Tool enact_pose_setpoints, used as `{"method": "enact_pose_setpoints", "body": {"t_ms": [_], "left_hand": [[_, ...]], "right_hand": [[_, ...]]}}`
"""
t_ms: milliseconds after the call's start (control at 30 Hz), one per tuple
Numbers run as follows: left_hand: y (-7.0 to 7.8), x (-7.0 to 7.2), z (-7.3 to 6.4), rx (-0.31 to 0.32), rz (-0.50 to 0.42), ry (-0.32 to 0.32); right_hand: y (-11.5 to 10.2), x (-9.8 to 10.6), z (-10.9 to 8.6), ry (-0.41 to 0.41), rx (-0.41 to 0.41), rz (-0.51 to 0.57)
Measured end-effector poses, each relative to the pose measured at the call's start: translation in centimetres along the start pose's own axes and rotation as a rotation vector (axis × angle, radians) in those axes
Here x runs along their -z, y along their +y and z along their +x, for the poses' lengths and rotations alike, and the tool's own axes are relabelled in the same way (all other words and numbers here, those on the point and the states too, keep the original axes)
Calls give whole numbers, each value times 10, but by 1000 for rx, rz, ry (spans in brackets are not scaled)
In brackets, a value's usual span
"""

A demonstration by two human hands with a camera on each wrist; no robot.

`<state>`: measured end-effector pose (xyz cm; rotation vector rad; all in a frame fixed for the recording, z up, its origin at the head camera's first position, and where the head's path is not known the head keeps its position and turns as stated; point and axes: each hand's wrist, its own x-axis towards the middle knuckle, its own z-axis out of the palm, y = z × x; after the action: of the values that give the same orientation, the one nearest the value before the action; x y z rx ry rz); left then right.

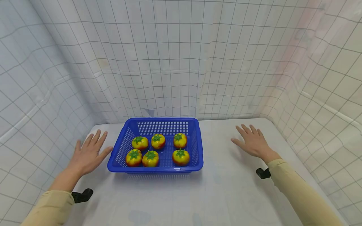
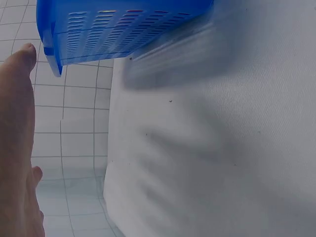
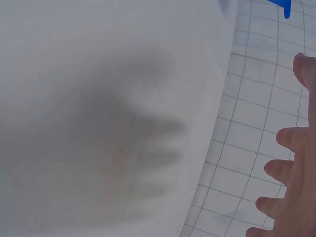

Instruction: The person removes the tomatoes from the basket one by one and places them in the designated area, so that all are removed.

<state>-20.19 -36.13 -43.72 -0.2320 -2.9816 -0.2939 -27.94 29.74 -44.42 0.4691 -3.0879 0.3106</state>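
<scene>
A blue plastic basket (image 1: 155, 169) with slotted walls stands on the white table, left of the middle. Inside it lie several yellow-and-red persimmon-like fruits (image 1: 150, 158) with green leafy tops, grouped more to the left, with two along the right side. My left hand (image 1: 87, 155) is spread palm down beside the basket's left wall, its thumb close to the rim; the left wrist view shows the hand (image 2: 17, 143) above the table, holding nothing. Well to the right of the basket, my right hand (image 1: 253, 142) hovers with fingers spread, holding nothing; its shadow falls on the table.
The white table (image 1: 226, 194) reaches back to a white curtain (image 1: 169, 62) with a dark grid, which also hangs along the left and right sides. A black strap piece (image 1: 82, 196) sits at the left wrist and another (image 1: 263, 173) at the right.
</scene>
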Motion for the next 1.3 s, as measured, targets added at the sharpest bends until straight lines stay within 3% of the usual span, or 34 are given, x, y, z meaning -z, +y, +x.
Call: {"method": "enact_pose_setpoints", "body": {"t_ms": [233, 500, 867, 1100, 1300], "left_hand": [[6, 3, -2, -32, -49, -8], [15, 5, -5, -41, -154, -65], [21, 2, -15, -90, -315, -94], [25, -2, -25, -71, -417, -128], [27, -7, -32, -56, -421, -130]], "right_hand": [[-8, 3, 2, 20, 17, 51], [-18, 1, 5, 73, 59, 70], [-32, 2, 9, 102, 130, 120], [-42, 1, 13, 120, 140, 159], [-54, 2, 15, 122, 162, 180]]}}
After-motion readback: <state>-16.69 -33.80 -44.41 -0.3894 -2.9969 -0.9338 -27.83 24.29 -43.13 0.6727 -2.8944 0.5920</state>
